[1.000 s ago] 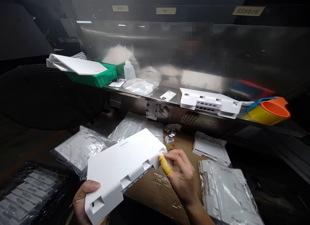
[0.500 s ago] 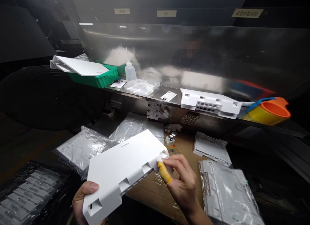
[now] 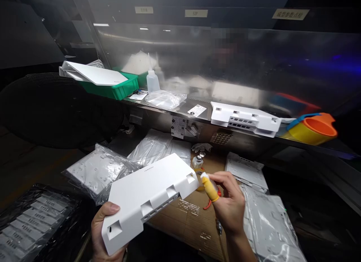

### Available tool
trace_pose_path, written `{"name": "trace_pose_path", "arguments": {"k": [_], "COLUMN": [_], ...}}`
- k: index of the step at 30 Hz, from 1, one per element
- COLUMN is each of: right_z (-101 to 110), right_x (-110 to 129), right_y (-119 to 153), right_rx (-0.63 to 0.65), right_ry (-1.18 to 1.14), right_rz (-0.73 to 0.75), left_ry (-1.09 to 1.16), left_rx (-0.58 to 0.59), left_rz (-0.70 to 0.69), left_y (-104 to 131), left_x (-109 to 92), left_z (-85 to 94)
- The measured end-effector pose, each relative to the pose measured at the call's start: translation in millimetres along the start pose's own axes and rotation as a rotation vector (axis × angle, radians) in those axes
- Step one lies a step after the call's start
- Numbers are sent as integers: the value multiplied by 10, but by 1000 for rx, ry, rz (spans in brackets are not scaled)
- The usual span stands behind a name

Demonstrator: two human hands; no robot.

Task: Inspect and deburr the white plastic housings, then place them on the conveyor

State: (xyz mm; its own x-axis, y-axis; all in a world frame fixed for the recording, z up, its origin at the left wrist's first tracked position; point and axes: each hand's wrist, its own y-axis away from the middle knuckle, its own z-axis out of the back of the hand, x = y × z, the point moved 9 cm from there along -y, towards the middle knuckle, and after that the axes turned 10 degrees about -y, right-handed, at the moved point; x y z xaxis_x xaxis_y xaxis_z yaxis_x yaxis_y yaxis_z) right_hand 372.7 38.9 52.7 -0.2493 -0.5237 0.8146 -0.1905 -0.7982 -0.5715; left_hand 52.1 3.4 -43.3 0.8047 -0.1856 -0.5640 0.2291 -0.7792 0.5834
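Observation:
My left hand (image 3: 105,228) is closed on the lower left end of a white plastic casing (image 3: 152,190), thumb on top. The casing is held tilted above the bench, with HUAWEI lettering along its far edge and square notches and ports along its near edge. Just off the casing's right end is my right hand (image 3: 227,198), apart from it. It wears a yellow finger cot (image 3: 210,188) on the thumb and pinches a small white wad (image 3: 205,175), whose material I cannot make out.
Bagged white casings lie left (image 3: 96,169) and right (image 3: 272,224) on the bench. Behind are a small glass bottle (image 3: 197,162) and a tape roll (image 3: 199,173). The steel shelf holds a green bin (image 3: 121,89), a squeeze bottle (image 3: 152,81), another casing (image 3: 245,118) and a yellow-orange cup (image 3: 313,130).
My right hand has moved off the casing's right corner, to the right, with the white wad at its thumb. The casing has shifted slightly right in my left hand.

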Motion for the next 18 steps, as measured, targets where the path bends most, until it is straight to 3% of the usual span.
{"name": "trace_pose_path", "arguments": {"k": [2, 4, 8, 13, 18], "right_z": [-96, -141, -67, -47, 54], "right_x": [16, 26, 59, 32, 84], "right_y": [-1, -7, -15, -15, 19], "right_rx": [54, 79, 23, 68, -30], "right_ry": [16, 55, 88, 107, 124], "right_rz": [-4, -1, 41, 66, 49], "left_ry": [-41, -51, -73, -82, -47], "left_rx": [-59, -42, -18, -57, -117], "left_rz": [-24, -32, -34, -21, 10], "left_y": [19, 33, 29, 38, 82], "left_x": [-19, -24, -17, -2, 41], "left_z": [9, -41, -78, -91, -121]}}
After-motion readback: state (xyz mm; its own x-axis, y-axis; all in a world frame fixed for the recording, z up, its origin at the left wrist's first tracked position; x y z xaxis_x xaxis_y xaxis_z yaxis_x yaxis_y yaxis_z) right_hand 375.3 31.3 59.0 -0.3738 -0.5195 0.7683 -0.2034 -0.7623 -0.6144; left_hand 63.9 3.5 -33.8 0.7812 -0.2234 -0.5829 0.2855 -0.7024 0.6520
